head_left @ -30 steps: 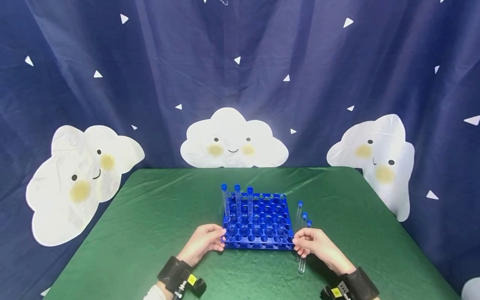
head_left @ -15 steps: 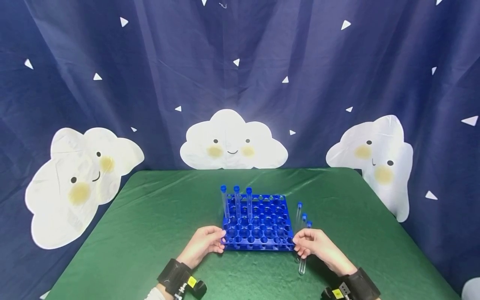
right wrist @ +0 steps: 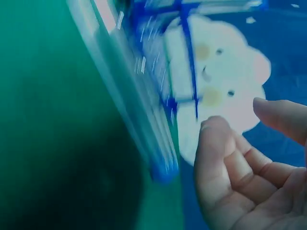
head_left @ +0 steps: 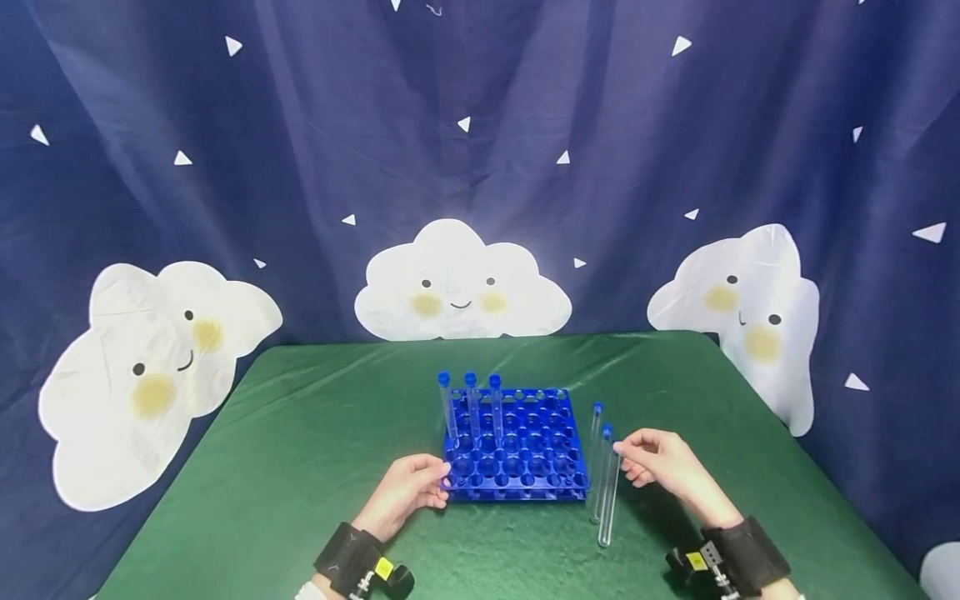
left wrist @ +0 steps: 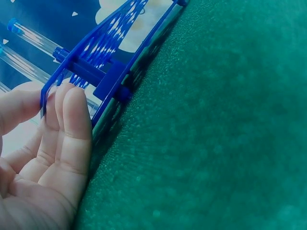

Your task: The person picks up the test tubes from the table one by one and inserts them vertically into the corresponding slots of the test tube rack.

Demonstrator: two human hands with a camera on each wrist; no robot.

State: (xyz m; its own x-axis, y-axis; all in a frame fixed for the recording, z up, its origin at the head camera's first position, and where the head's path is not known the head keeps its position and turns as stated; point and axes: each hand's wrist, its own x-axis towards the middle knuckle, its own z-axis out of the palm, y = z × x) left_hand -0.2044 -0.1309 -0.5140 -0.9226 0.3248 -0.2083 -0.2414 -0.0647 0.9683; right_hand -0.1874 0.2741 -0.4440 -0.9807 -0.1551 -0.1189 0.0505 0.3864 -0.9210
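A blue test-tube rack stands mid-table on the green cloth. Three clear tubes with blue caps stand upright in its back-left holes. Three more capped tubes lie side by side on the cloth just right of the rack. My left hand grips the rack's front-left corner, and the left wrist view shows my fingers against the rack's edge. My right hand hovers by the lying tubes' caps. In the right wrist view its fingers are loosely curled beside a blurred tube and hold nothing.
The green table ends at a dark blue curtain with white cloud figures right behind it. Bare cloth lies left of the rack and in front of it. The table's right edge runs close past my right hand.
My right hand has left the rack's front-right corner and moved right and away from me, to the caps of the lying tubes. My left hand stays on the rack.
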